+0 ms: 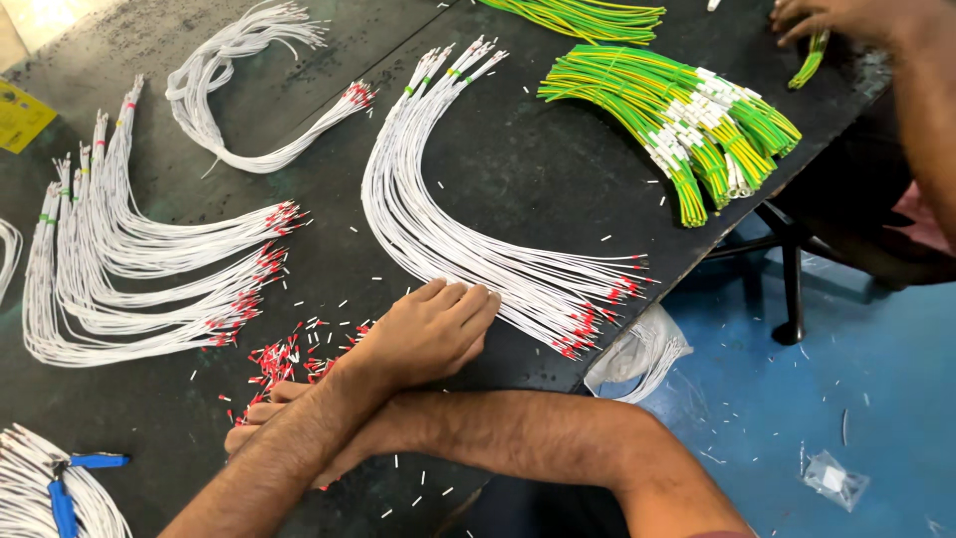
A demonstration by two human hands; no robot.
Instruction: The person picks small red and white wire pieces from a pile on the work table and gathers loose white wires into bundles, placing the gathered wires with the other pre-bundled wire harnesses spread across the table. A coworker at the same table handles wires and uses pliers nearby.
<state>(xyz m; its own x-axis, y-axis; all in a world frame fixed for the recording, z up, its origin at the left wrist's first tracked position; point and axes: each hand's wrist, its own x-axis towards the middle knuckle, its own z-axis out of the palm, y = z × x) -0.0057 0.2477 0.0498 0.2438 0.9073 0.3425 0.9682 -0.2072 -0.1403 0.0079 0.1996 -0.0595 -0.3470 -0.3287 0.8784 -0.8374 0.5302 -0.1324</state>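
Neither grip holds anything: with forearms crossed, the left hand (pixel 430 334) lies flat, fingers loosely bent, on the dark surface (pixel 518 169), fingertips touching the big curved bundle of white wires (pixel 438 229), while the right hand (pixel 261 418) is mostly hidden beneath the left forearm, so its grip cannot be told. Beside it lies a scatter of small red-tipped ferrules (pixel 284 361). Farther off sit a green-yellow wire bundle (pixel 687 125) and another person's hand (pixel 827 18).

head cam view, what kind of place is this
Probably a wire-harness assembly bench in a small workshop: bundles of white wires with red ferrule ends, green-yellow wires, and loose red ferrules on a dark worktable.
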